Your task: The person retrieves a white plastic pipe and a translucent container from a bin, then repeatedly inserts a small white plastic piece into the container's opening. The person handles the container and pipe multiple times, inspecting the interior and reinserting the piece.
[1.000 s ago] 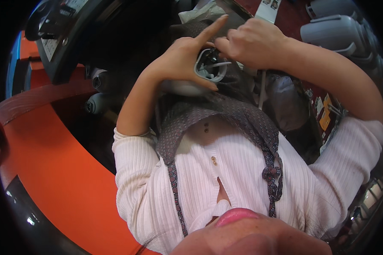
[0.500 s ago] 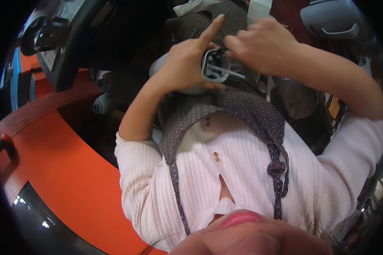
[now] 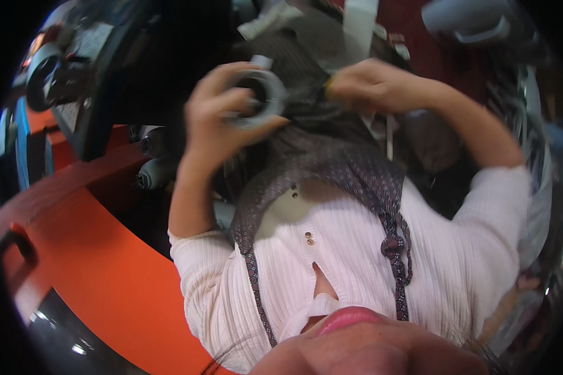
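My left hand [image 3: 216, 115] is wrapped round a grey hollow plastic housing [image 3: 274, 94], its round open end turned up to the right. A pale square tab [image 3: 261, 62] stands out from the rim. My fingers cover its left side, and the dark inside cannot be made out. To the right, apart from the housing, my right hand [image 3: 375, 87] is closed with curled fingers. A small yellow bit [image 3: 329, 86] shows at its fingertips; the hand is blurred, so its kind is unclear. Under both hands a dark patterned apron [image 3: 319, 150] covers my lap.
An orange curved panel [image 3: 100, 250] runs along my left, with a dark machine frame [image 3: 100, 106] beyond it. Grey plastic housings [image 3: 153, 174] lie beside the panel. A larger grey housing with a handle [image 3: 475, 28] stands at the far right.
My left hand has moved left with the housing and turned it, so its ring-shaped end shows. My right hand has drawn away from the opening and dropped slightly. The thin white stick is out of sight.
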Demonstrator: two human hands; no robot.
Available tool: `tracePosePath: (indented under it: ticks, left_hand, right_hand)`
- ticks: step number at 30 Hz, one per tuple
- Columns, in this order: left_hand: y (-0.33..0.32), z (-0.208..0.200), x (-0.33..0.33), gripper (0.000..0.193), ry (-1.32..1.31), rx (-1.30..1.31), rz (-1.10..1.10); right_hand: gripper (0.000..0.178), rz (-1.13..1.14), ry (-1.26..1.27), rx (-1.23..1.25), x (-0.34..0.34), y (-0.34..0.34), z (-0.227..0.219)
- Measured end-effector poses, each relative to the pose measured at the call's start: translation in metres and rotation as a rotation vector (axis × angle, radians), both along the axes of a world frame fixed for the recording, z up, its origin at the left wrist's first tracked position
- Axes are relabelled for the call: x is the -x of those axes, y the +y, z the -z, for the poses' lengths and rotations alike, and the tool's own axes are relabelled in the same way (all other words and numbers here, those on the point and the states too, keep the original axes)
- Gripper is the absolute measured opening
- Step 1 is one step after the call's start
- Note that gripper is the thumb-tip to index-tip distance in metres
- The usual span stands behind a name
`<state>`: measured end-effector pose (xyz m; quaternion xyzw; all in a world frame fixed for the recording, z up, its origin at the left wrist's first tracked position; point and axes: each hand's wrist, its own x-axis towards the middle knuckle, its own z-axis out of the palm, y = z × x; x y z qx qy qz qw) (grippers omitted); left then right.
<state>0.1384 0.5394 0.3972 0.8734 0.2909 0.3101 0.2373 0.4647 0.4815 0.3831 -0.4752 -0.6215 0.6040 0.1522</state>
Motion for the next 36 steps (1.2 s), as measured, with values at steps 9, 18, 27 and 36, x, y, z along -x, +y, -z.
tracePosePath:
  ticks: [9, 18, 27, 36]
  left_hand:
    - [0.037, 0.057, 0.167, 0.060, -1.356, 0.445, -0.765]
    - [0.011, 0.147, 0.049, 0.040, -1.371, 1.042, -0.776]
    - [-0.037, 0.041, 0.249, 0.036, -1.141, 0.102, -1.102]
    - [-0.004, 0.059, 0.108, 0.045, -0.059, -0.007, -0.710]
  right_hand:
    - [0.034, 0.461, -0.767, -1.311, -0.078, 0.033, 0.076]
    - [0.033, -0.758, -0.291, -0.743, 0.193, 0.078, 0.110]
    - [0.037, -0.945, -0.445, -1.274, 0.113, 0.147, 0.035]
    - [0.014, 0.119, -0.324, -1.476, -0.008, 0.257, 0.034]
